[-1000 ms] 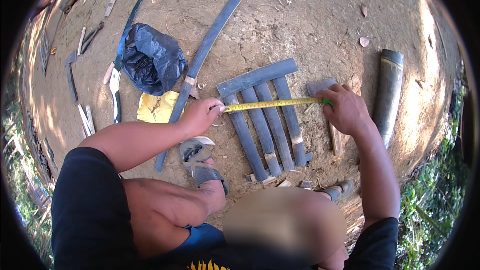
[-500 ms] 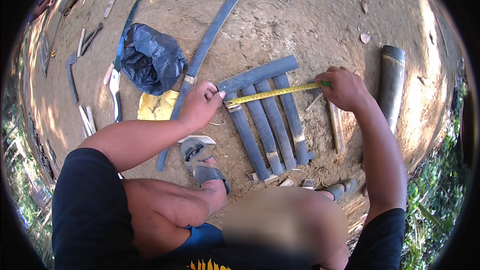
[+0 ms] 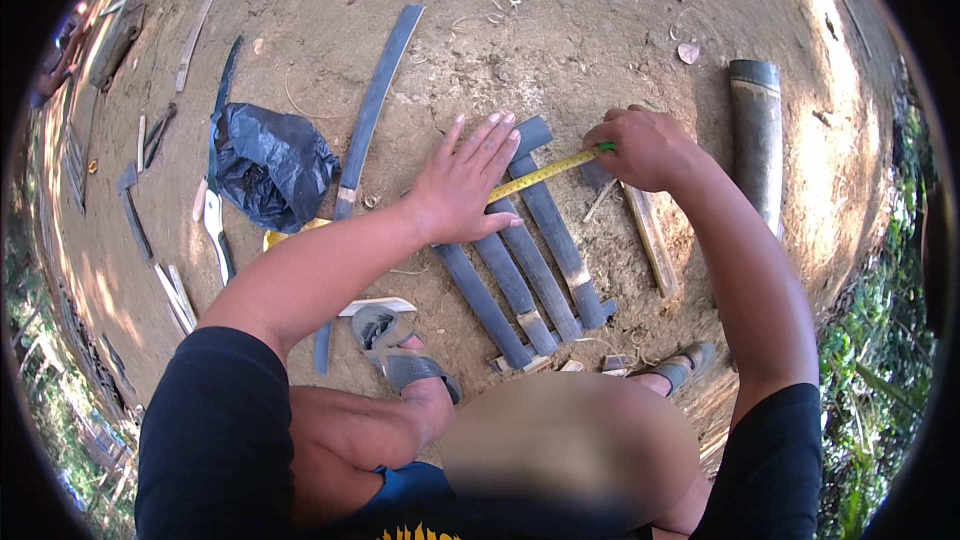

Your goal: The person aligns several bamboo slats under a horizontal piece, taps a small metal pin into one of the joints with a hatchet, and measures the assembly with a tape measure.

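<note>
A small frame of dark bamboo slats lies on the ground before me, with several uprights between two crosspieces. Flat and spread, my left hand rests over the top crosspiece, hiding most of it and the upper ends of some slats. My right hand is closed at the frame's right side on a tape measure, whose green part shows at the fingers. The yellow blade of the tape measure slants across the upper slats. Its far end goes out of sight under my left hand.
Left of the frame lie a long bamboo strip, a crumpled black plastic bag and a saw with a white and black handle. To the right are a split bamboo piece and a thick bamboo tube. My sandalled feet flank the frame's near end.
My left hand has opened from a pinch near the blade's left end and moved right, over the top crosspiece. The right hand still holds the tape measure.
</note>
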`<control>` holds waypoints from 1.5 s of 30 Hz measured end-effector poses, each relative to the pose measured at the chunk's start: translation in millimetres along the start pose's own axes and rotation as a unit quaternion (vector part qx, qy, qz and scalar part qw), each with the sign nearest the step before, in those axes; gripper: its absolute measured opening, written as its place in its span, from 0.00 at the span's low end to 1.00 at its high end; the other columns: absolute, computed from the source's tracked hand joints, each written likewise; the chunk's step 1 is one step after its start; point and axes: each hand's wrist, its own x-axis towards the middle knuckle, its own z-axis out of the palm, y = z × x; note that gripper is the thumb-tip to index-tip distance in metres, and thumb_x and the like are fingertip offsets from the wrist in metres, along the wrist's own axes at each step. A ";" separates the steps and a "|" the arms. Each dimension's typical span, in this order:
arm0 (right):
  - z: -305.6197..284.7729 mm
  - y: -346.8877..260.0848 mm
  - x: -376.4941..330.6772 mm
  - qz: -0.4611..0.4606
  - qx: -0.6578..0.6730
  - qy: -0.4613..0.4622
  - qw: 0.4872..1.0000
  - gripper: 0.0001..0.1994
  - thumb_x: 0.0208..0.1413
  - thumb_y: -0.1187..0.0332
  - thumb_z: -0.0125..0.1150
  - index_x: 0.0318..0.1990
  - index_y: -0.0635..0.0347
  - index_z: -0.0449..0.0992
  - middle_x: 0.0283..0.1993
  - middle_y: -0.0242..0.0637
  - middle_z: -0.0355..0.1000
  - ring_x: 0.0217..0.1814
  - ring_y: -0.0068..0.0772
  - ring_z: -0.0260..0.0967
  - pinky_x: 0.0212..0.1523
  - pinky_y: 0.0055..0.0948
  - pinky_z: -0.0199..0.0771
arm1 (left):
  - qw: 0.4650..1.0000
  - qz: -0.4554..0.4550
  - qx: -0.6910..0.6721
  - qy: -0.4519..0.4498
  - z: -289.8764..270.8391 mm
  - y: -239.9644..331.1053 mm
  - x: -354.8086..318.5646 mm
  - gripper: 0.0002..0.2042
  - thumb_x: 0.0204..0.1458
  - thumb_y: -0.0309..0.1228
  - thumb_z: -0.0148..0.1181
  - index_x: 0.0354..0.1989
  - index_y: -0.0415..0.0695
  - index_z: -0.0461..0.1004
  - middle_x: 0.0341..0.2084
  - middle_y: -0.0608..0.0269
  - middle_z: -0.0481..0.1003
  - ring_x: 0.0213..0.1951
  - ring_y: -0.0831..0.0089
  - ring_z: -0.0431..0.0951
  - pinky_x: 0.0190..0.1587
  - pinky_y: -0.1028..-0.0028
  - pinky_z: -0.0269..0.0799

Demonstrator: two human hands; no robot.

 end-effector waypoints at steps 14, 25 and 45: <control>-4.1 1.1 17.0 0.017 -0.004 -0.032 0.999 0.20 0.55 0.62 0.59 0.56 0.42 0.85 0.54 0.36 0.82 0.60 0.42 0.78 0.60 0.41 0.78 | 1.000 -0.003 0.001 0.027 13.0 7.2 3.7 0.49 0.60 0.66 0.53 0.78 0.40 0.54 0.80 0.48 0.45 0.81 0.54 0.45 0.80 0.45 0.35; -2.0 3.5 19.0 0.012 0.009 -0.034 0.999 0.20 0.56 0.63 0.60 0.56 0.41 0.85 0.53 0.35 0.83 0.58 0.41 0.79 0.58 0.40 0.79 | 0.997 -0.025 -0.057 0.043 14.7 5.0 3.3 0.47 0.56 0.64 0.60 0.78 0.47 0.56 0.80 0.53 0.48 0.80 0.58 0.46 0.80 0.46 0.36; -3.5 2.0 15.7 0.039 0.033 -0.053 0.997 0.19 0.56 0.61 0.60 0.54 0.40 0.86 0.54 0.37 0.81 0.60 0.45 0.77 0.59 0.43 0.78 | 0.997 -0.065 -0.005 -0.038 7.3 18.7 15.1 0.51 0.48 0.75 0.60 0.80 0.68 0.52 0.76 0.52 0.44 0.80 0.55 0.38 0.78 0.38 0.23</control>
